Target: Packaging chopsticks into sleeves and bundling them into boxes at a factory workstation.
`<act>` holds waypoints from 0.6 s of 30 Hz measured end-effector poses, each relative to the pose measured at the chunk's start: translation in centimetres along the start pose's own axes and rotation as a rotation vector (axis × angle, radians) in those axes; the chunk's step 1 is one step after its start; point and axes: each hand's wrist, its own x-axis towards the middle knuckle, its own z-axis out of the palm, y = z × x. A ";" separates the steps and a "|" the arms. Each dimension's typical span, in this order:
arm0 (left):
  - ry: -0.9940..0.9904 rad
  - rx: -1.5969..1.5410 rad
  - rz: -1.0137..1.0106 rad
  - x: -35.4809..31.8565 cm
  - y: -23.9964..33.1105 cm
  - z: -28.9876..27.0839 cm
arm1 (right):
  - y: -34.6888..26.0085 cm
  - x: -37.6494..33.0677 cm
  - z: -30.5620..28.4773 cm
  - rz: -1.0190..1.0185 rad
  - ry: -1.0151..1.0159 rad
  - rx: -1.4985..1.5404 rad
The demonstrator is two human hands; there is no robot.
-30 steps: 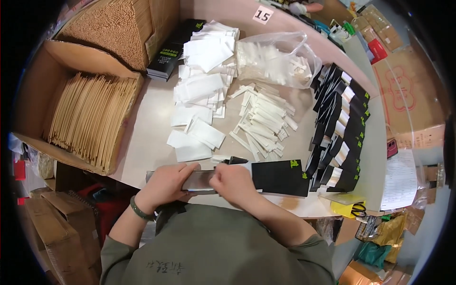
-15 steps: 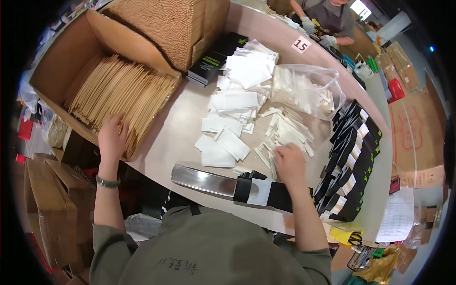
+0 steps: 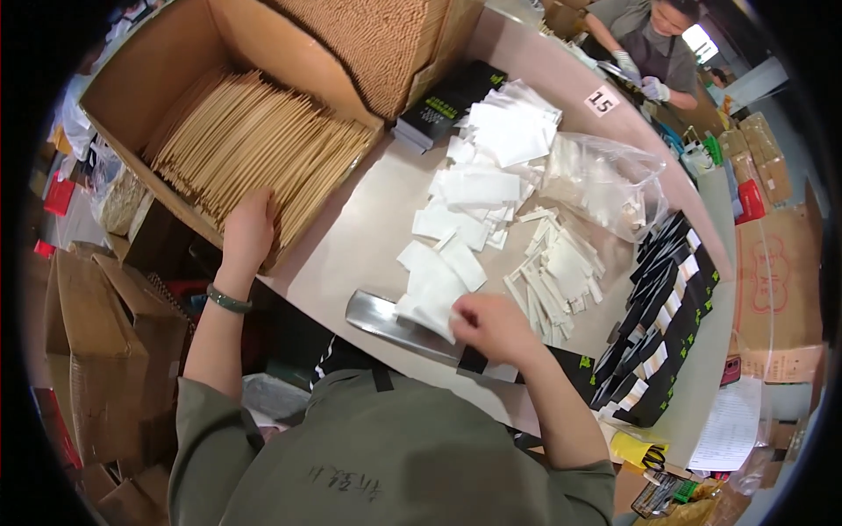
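Observation:
My left hand (image 3: 249, 230) is at the near side of a cardboard box of thin wooden sticks (image 3: 263, 145). Its fingers are closed on the stick ends, with the fingertips partly hidden. My right hand (image 3: 495, 326) pinches the edge of a folded white napkin (image 3: 428, 294) at the near end of a loose pile of white napkins (image 3: 478, 188). Below that hand, a curved shiny metal chute (image 3: 381, 316) lies along the near table edge. Black paper sleeves (image 3: 570, 368) lie at its right end, partly covered by my right hand and forearm.
Slim cream-white packets (image 3: 561, 263) lie right of the napkins, below a clear plastic bag (image 3: 605, 180). Overlapping filled black sleeves (image 3: 658, 324) line the right side. A black sleeve stack (image 3: 447, 105) stands behind. A gloved co-worker (image 3: 653, 61) works across the table.
My right hand has moved left from the cream-white packets to the napkins and now grips one. My left hand's fingers have closed at the sticks. The whole view has shifted slightly.

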 end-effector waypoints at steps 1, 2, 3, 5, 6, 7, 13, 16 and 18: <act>0.118 -0.046 -0.017 0.2 0.5 -0.2 | 0.2 -0.6 1.3 -0.171 0.002 -0.263; 0.236 -0.092 -0.033 0.1 0.9 -0.3 | 0.3 -1.1 2.5 -0.346 0.005 -0.525; 0.296 -0.234 -0.158 -0.2 1.2 -0.1 | -0.3 -1.6 2.8 -0.310 0.024 -0.516; 0.192 -0.547 -0.248 -1.9 3.1 -0.4 | -0.3 -2.0 3.0 -0.294 0.076 -0.385; 0.083 -0.861 -0.337 -3.1 4.5 -0.4 | -0.2 -2.3 3.2 -0.278 0.132 -0.259; -0.092 -0.986 -0.262 -4.5 6.2 -0.2 | -0.2 -2.3 4.0 -0.272 0.137 -0.253; -0.761 -1.176 -0.197 -6.7 7.7 -1.1 | -0.1 -4.3 4.2 -0.310 0.310 -0.386; -0.829 -1.058 -0.170 -5.8 7.1 -1.7 | 0.9 -6.7 1.8 -0.465 0.355 -0.396; -0.800 -0.693 0.061 -4.8 10.0 -0.7 | 3.1 -6.8 2.7 -0.464 0.271 -0.453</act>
